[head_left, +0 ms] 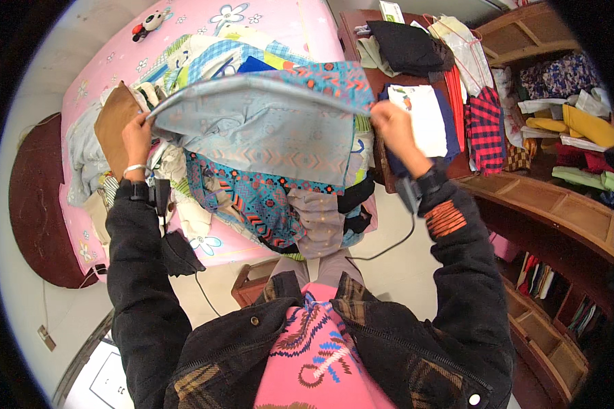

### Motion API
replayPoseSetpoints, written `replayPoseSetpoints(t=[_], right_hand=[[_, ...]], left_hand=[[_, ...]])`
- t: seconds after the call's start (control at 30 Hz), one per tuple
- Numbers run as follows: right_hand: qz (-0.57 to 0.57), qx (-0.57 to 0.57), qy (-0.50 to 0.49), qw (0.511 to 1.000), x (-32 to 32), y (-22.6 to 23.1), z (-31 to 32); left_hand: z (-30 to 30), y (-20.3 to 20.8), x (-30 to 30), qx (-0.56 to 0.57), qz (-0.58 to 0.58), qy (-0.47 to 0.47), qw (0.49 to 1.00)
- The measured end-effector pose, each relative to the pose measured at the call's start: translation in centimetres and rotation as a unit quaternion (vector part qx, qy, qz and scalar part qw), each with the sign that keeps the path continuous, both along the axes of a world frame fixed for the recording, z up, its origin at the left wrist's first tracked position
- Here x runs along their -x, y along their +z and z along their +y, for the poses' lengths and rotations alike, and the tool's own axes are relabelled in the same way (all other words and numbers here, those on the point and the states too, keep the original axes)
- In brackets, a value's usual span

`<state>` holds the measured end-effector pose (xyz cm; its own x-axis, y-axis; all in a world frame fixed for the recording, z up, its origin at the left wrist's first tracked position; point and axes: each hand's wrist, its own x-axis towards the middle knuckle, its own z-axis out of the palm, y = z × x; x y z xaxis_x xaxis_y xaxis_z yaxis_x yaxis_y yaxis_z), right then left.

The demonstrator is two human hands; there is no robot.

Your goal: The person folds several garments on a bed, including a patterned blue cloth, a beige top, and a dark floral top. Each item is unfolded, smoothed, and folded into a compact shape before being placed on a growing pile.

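Both my hands hold a blue patterned cloth (pixel 266 129) stretched above the bed, its pale reverse side mostly facing up and its top edge bowed. My left hand (pixel 138 142) is closed on its left corner, beside a brown piece of fabric (pixel 112 126). At the opposite end, my right hand (pixel 394 129) pinches the edge and is slightly blurred. More of the same bright pattern (pixel 245 201) hangs or lies below; I cannot tell whether it belongs to the held cloth. A beige garment (pixel 318 221) lies under the cloth's near edge.
A heap of clothes (pixel 218 54) covers part of the pink bed (pixel 116 61), where a small plush toy (pixel 149 26) also lies. To the right, folded dark clothes (pixel 402 48) and a white garment (pixel 419 116) rest on a brown table. Open wooden shelves (pixel 552 201) stand beyond.
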<state>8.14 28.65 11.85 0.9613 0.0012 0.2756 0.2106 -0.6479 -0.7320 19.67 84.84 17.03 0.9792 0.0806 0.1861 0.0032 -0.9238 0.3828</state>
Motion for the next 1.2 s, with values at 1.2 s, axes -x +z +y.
replayPoseSetpoints(t=[1.2], right_hand=[[0.001, 0.167, 0.115, 0.979, 13.7, -7.8, 3.2]], left_hand=[[-0.8, -2.1, 9.7, -0.042, 0.054, 0.079, 0.995]])
